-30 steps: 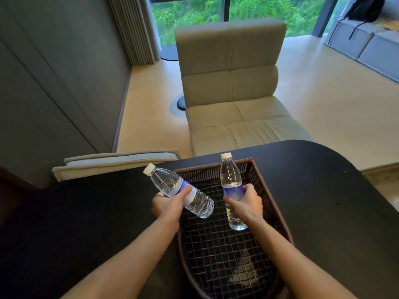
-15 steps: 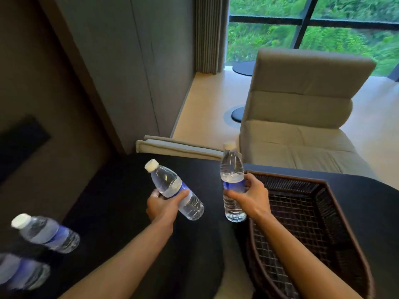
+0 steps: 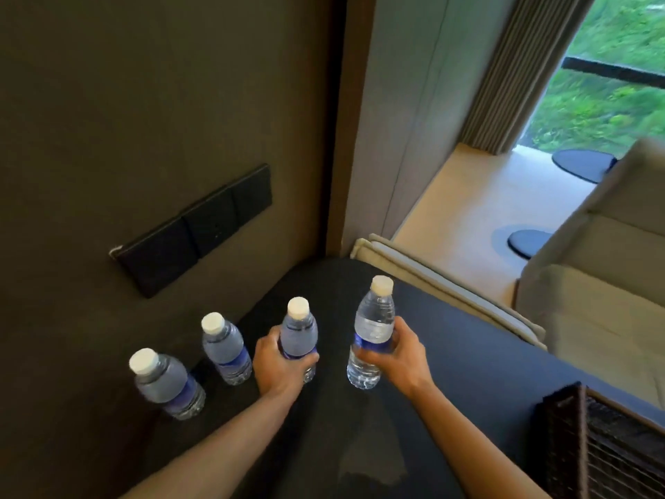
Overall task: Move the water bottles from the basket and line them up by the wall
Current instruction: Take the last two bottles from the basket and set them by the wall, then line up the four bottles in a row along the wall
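While upright over the dark table (image 3: 449,354), two water bottles sit wrapped in bare hands: left hand (image 3: 279,365) closed around the blue label of the left-held bottle (image 3: 298,333), right hand (image 3: 396,354) closed around the label of the right-held bottle (image 3: 372,333). Both white caps up, both bottles just beside each other with a gap between. Can't tell whether either bottom is touching the tabletop or hanging just above it.

Further left, two more bottles standing free by the wall (image 3: 144,120): the nearer standing bottle (image 3: 226,349) just beside the left hand, the far-left bottle (image 3: 163,385) a bit closer to the camera. All four forming a rough row along the wall's foot.

Up on that wall, a black switch panel (image 3: 194,230). Down at the bottom right corner, the edge of a dark wicker basket (image 3: 590,444), well apart from the bottles. Beyond the table, a beige chair (image 3: 593,282), a curtain (image 3: 511,77) and greenery through the window.
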